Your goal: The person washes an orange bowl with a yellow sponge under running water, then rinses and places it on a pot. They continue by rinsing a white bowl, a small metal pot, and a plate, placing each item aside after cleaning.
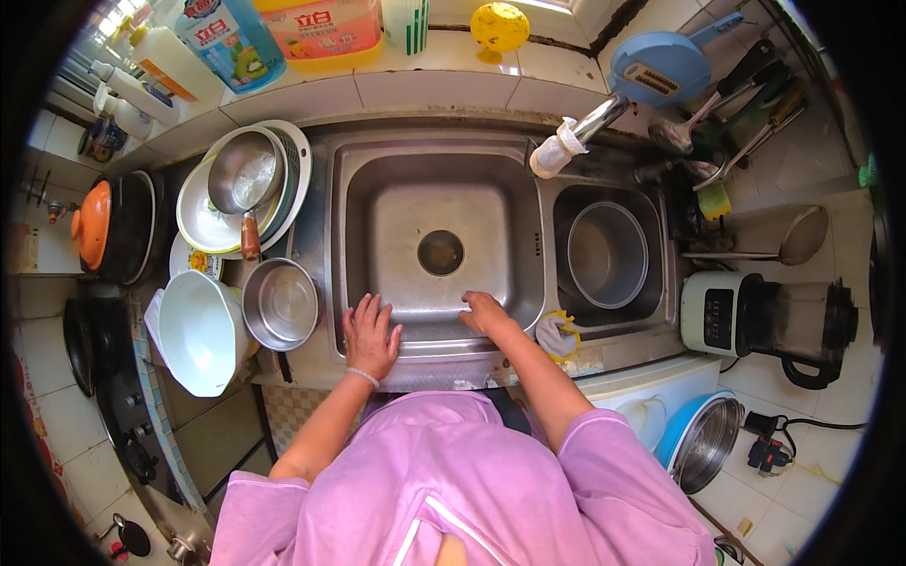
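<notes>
Before me is a stainless steel double sink, its large basin point(396, 212) showing a round drain point(440, 252) in the floor. My left hand point(371, 336) is over the basin's front left rim, fingers spread, with a beaded bracelet at the wrist. Over the front right of the same basin is my right hand point(487, 313), fingers loosely bent and nothing seen in them; its palm is hidden. A grey cloth with yellow edging point(558, 336) lies on the counter right of that hand. A round metal pot point(609, 255) sits in the smaller basin point(561, 283).
Left of the sink are a steel pot point(281, 304), a white angular bowl point(198, 332) and stacked plates under a small saucepan point(245, 172). The wrapped faucet point(566, 148) projects over the divider. A blender point(778, 322) lies right; detergent bottles point(318, 28) line the back ledge.
</notes>
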